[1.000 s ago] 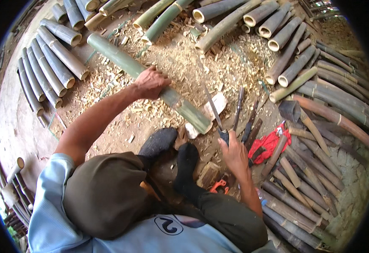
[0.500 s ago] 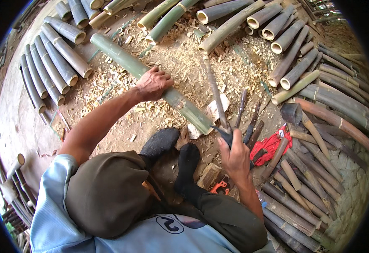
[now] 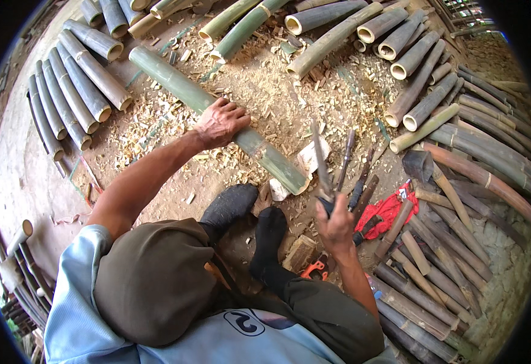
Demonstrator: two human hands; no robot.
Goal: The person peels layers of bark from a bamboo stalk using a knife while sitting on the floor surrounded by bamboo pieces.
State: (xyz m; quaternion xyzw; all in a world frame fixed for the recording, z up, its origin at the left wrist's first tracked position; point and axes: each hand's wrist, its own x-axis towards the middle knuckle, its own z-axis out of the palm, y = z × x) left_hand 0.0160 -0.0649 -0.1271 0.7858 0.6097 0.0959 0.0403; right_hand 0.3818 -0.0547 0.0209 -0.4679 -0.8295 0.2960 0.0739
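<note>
A green bamboo pole (image 3: 174,79) lies slanted across the ground in front of me, from the upper left to near my feet. My left hand (image 3: 221,121) is wrapped over its middle, pressing on it from above. In my right hand (image 3: 338,224) is a long, narrow-bladed tool (image 3: 321,159) with a dark handle, the blade pointing away from me. Motion smears it, so I cannot tell whether it is a saw or a knife. The blade stands apart from the pole, just right of its near end.
Wood chips (image 3: 265,97) litter the ground. Cut bamboo lengths (image 3: 95,85) lie in rows left, ahead and right. Beside my right hand are several slim tools (image 3: 348,155), a red cloth (image 3: 388,212) and an orange-handled object (image 3: 316,269). My socked feet (image 3: 269,236) are near the pole.
My right hand has drawn the bladed tool back toward me and slightly right, away from the pole's near end. The left hand and the pole have stayed almost still.
</note>
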